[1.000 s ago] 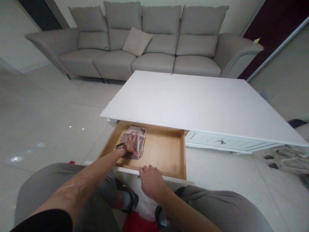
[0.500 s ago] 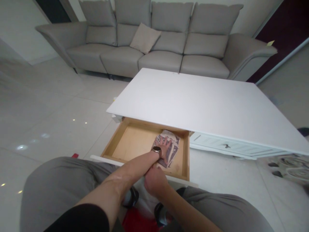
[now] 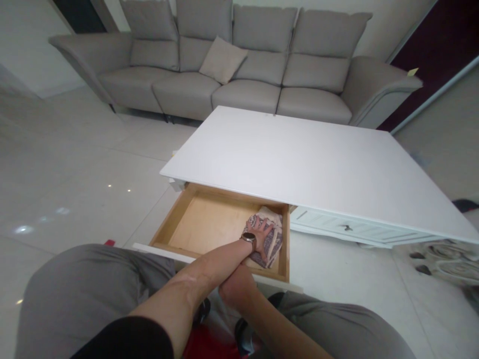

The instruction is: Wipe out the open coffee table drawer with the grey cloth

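My left hand (image 3: 261, 240), with a watch (image 3: 248, 237) on the wrist, lies flat with fingers spread on a folded patterned cloth (image 3: 276, 242). The cloth is purple-grey and cream and rests at the right end of a pulled-out wooden drawer (image 3: 202, 219), close to its side wall. Beneath my left forearm, my right hand (image 3: 236, 288) is closed at the drawer's white front edge. Its fingertips are hidden behind the forearm.
The drawer belongs to a white coffee table (image 3: 299, 159), which has a second, closed drawer (image 3: 346, 227) to the right. A grey sofa (image 3: 247, 92) with a beige cushion (image 3: 223, 60) stands behind. Something red (image 3: 209, 341) lies on the floor between my feet.
My left hand and the cloth under it have shifted right, nearer the drawer's side wall. My right hand stays at the drawer front, now more covered by the left forearm.
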Available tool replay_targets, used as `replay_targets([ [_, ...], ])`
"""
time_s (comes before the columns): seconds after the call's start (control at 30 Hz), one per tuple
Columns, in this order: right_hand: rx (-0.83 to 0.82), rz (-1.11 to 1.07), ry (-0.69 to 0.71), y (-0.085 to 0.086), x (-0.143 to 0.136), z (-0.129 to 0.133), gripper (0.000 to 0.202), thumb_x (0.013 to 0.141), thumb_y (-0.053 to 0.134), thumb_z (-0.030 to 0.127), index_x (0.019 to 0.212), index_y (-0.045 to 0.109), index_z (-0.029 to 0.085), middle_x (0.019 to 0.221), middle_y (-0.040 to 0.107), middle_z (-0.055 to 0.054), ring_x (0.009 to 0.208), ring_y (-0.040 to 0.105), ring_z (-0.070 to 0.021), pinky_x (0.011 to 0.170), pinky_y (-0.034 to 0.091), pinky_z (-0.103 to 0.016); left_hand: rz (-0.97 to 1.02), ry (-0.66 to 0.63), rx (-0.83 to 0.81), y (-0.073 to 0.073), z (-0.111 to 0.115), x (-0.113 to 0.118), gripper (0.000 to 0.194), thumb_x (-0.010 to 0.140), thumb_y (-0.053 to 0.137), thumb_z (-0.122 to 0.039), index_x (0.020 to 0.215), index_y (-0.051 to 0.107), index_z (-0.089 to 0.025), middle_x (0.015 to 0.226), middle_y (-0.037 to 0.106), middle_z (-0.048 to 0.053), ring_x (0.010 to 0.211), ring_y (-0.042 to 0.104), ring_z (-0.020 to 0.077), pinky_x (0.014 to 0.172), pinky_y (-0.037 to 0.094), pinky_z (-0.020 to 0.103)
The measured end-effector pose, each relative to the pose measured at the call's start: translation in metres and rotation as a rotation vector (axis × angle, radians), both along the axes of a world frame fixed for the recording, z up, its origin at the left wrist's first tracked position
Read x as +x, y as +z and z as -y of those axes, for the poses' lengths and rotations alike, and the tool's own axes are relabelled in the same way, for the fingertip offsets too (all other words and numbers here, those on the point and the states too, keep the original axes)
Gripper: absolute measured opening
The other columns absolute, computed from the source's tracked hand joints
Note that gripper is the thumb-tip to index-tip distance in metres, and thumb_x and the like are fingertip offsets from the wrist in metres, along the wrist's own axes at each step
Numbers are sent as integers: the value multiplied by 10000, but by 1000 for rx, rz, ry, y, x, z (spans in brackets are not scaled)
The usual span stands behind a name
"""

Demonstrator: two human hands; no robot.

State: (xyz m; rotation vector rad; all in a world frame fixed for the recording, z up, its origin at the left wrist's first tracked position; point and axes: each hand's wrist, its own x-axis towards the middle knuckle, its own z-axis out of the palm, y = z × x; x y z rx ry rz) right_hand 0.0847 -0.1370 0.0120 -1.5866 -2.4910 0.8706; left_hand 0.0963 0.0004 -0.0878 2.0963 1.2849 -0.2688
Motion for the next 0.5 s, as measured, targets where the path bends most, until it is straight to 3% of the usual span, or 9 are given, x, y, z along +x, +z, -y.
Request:
replay_targets([
  [0.07, 8, -3, 10, 4, 1, -1, 546, 897, 560, 221, 1441, 588, 263, 1438, 638, -67, 1408, 494, -352, 1234, 347, -538, -5, -33, 1, -4, -1, 6, 989, 728, 814, -609, 1573, 386, -325, 1661, 317, 136, 1523, 219, 472, 1189, 259, 703],
  [0.13, 23, 11, 21, 8, 1, -2, 513, 896, 559, 220, 1404, 615, 262, 1432, 639, -84, 1363, 529, -357, 1199, 392, -548, -28, -49, 11, -6, -6, 10, 1389, 510, 869, -701, 1653, 163, -349, 1731, 123, 133, 1533, -74, 552, 1166, 76, 805],
  [0.17, 23, 31, 27, 9, 1, -3, 487, 893, 560, 216, 1372, 638, 249, 1411, 650, -106, 1333, 548, -364, 1159, 436, -552, -49, -42, 19, -7, -10, 9, 1493, 453, 865, -727, 1663, 81, -341, 1739, 49, 135, 1513, -156, 565, 1136, 28, 838],
  [0.33, -8, 175, 81, 15, 0, -3, 370, 886, 563, 204, 1234, 670, 139, 1194, 709, -194, 1095, 640, -345, 862, 581, -502, -184, 70, 23, -7, -40, -16, 1614, 384, 819, -788, 1659, -46, -307, 1725, -141, 130, 1484, -248, 562, 1089, 30, 871],
  [0.5, 3, 179, 66, 17, 1, -2, 379, 909, 554, 222, 1279, 590, 151, 1176, 688, -151, 1072, 638, -311, 849, 570, -475, -319, 150, -4, -7, -76, -88, 1658, 333, 818, -820, 1664, -14, -287, 1730, -90, 159, 1488, -215, 577, 1114, 48, 838],
])
